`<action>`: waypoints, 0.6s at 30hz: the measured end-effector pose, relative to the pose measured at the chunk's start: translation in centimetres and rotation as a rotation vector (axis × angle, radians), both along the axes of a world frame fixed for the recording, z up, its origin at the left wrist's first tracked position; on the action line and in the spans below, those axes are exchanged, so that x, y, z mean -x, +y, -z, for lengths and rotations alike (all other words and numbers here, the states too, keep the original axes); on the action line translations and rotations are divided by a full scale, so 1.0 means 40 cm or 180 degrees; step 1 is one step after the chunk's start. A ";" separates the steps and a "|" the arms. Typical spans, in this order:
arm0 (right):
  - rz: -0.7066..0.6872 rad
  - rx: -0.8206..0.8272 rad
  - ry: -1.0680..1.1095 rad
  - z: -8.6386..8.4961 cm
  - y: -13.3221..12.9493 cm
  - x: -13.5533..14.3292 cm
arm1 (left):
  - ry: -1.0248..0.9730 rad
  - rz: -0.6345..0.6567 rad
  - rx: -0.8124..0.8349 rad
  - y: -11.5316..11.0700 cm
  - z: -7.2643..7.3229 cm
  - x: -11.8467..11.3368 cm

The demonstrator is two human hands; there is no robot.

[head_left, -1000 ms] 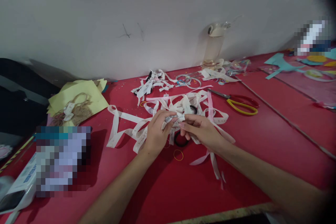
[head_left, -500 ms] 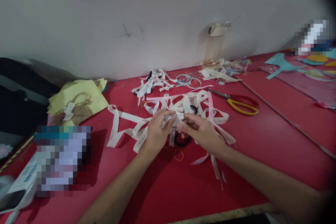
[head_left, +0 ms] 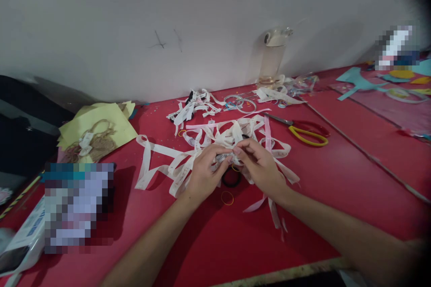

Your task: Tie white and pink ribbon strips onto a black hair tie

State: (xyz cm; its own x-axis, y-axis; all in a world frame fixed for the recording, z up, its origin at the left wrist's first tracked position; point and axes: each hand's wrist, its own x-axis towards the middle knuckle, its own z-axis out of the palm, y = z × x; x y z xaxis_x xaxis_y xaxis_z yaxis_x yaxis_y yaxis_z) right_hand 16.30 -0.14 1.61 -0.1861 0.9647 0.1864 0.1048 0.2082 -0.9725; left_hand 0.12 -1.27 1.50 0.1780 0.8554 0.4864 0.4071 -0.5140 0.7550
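Observation:
My left hand (head_left: 207, 168) is closed on a piece of white printed ribbon (head_left: 222, 158), pinched between thumb and fingers. Close against it, my right hand (head_left: 261, 166) pinches the same ribbon at its right end. Behind and under both hands lies a loose heap of white ribbon (head_left: 232, 132) with a pink strip (head_left: 267, 131) among it. Just below the fingers a black hair tie (head_left: 231, 177) rests on the red table (head_left: 208, 242), and a yellow rubber band (head_left: 227, 197) lies nearer to me. My fingers partly hide the held piece.
Scissors (head_left: 308, 136) with red and yellow handles lie right of the heap. Farther back are a pile of white-and-black ribbon bows (head_left: 193, 106) and a clear bottle (head_left: 272, 58) by the grey wall. Yellow paper (head_left: 117, 123) with brown twine (head_left: 101, 143) is at left.
My right fingers have shifted up and closed around the ribbon's right end, and the printed piece has turned slightly. A small yellow band now shows beneath my fingers. The view has shifted slightly.

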 end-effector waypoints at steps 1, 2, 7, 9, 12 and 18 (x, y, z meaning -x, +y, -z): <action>-0.0019 0.0089 0.0105 0.002 -0.001 0.002 | -0.0014 0.0014 -0.0021 0.000 0.000 0.000; -0.0046 0.0190 0.0214 0.004 -0.001 0.004 | -0.0038 0.0023 -0.0041 0.000 0.000 0.000; -0.0120 0.0421 0.0487 0.006 -0.001 0.007 | -0.0118 0.0001 0.0024 -0.001 -0.001 0.001; -0.0116 0.0434 0.0467 0.005 0.003 0.005 | -0.0114 0.0002 0.0085 0.000 -0.001 0.001; -0.0118 0.0509 0.0438 0.005 0.008 0.002 | -0.0106 -0.0004 0.0204 0.003 0.000 0.002; -0.0157 0.0537 0.0539 0.000 0.011 0.002 | -0.0093 -0.0037 0.0159 0.004 0.000 0.005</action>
